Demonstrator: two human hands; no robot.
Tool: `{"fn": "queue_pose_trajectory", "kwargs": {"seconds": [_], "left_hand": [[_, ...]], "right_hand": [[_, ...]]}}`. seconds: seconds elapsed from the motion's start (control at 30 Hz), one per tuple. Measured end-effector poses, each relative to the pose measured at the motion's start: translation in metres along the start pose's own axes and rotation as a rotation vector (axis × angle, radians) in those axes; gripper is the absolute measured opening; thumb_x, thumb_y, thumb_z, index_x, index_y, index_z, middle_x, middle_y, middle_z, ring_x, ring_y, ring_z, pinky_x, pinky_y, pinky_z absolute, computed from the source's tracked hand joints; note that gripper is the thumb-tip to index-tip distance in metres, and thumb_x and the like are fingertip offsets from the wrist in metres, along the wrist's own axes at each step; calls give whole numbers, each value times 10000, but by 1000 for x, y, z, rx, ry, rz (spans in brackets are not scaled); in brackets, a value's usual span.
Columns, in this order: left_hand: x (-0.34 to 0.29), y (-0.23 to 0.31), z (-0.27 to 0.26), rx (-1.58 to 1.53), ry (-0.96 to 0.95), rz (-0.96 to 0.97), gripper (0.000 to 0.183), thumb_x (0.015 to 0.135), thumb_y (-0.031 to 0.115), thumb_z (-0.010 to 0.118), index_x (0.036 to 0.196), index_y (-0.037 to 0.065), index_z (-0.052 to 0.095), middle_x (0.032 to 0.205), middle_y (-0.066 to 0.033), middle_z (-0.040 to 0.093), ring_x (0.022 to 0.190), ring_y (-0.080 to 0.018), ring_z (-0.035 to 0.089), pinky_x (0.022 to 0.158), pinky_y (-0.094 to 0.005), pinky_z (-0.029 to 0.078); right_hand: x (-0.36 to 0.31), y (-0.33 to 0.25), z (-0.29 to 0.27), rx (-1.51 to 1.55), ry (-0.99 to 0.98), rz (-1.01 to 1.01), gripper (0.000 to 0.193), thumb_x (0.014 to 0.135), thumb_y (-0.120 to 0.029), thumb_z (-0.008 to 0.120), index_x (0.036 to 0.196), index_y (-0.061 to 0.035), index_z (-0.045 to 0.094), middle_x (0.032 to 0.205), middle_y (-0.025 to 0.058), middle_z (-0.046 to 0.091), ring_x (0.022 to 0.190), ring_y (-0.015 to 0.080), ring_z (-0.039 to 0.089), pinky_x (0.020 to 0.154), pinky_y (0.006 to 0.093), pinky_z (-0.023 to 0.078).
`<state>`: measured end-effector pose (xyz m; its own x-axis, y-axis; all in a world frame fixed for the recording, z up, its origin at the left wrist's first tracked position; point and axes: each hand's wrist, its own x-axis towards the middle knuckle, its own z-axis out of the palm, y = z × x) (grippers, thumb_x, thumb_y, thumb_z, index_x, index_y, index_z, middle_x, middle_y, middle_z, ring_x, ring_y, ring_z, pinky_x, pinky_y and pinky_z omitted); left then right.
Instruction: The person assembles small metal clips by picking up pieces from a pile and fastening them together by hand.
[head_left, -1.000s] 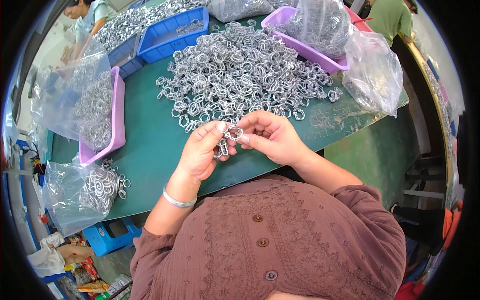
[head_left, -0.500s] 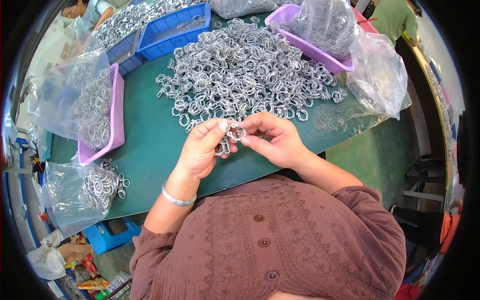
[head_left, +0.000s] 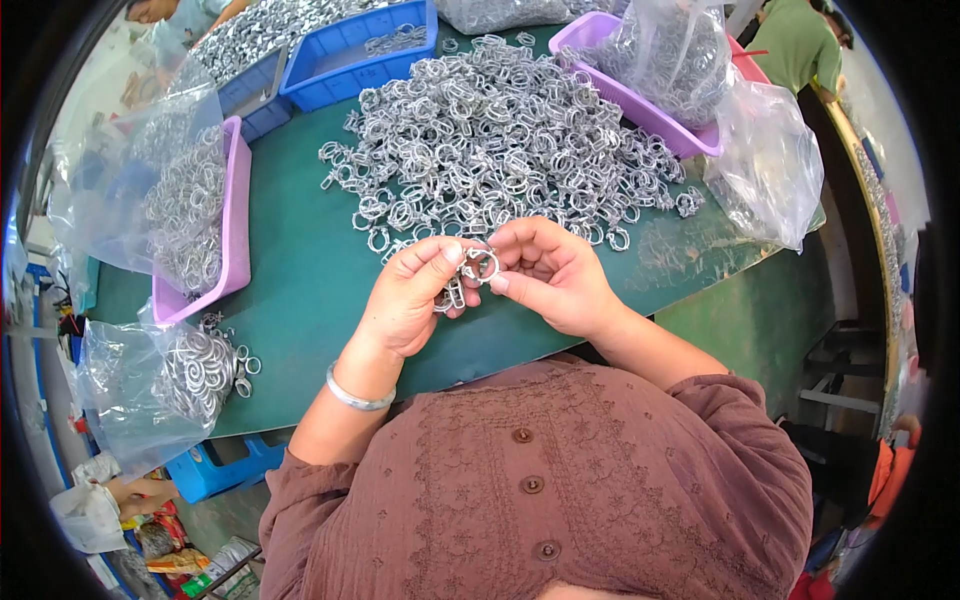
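Observation:
Close in front of my body, both hands meet over the near side of the green table. My left hand (head_left: pixel 400 302) is closed, its thumb and fingers pinching a small silver metal ring piece (head_left: pixel 470 268). Below it, more silver metal links (head_left: pixel 453 296) hang at the same fingers. My right hand (head_left: pixel 562 284) has its thumb and curled fingers at the right side of the round ring, seemingly gripping its edge. The fingers partly cover the pieces. Just beyond lies a large heap of similar silver ring pieces (head_left: pixel 510 140).
A purple tray (head_left: pixel 236 215) with bagged rings stands left; another purple tray (head_left: pixel 640 108) is back right beside a clear bag (head_left: pixel 768 165). Blue bins (head_left: pixel 350 62) stand behind. Loose rings (head_left: pixel 200 375) spill from a bag near left. Two other people sit farther off.
The view has shifted slightly, so the heap sits a little farther right. The ring between my hands has turned to show its round opening more. Both hands keep their hold.

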<state>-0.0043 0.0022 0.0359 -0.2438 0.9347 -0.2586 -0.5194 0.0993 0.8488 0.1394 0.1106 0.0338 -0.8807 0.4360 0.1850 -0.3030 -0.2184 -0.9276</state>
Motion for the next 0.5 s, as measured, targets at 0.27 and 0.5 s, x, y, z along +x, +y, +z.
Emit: {"fn": "queue_pose_trajectory", "kwargs": {"seconds": [0.27, 0.5], "left_hand": [[-1, 1, -13, -36, -4, 30, 240, 881, 244, 499, 966, 41, 595, 762, -21, 594, 584, -85, 540, 460, -167, 393], [-2, -2, -23, -269, -31, -24, 238, 886, 249, 485, 1004, 61, 572, 723, -23, 558, 606, -118, 539, 473, -195, 384]], "right_hand": [[12, -1, 5, 12, 4, 120, 267, 794, 20, 556, 1049, 6, 479, 899, 73, 589, 830, 110, 566, 757, 241, 453], [48, -16, 8, -45, -19, 216, 264, 746, 0, 624, 991, 0, 525, 870, 58, 599, 796, 107, 571, 718, 240, 467]]}}
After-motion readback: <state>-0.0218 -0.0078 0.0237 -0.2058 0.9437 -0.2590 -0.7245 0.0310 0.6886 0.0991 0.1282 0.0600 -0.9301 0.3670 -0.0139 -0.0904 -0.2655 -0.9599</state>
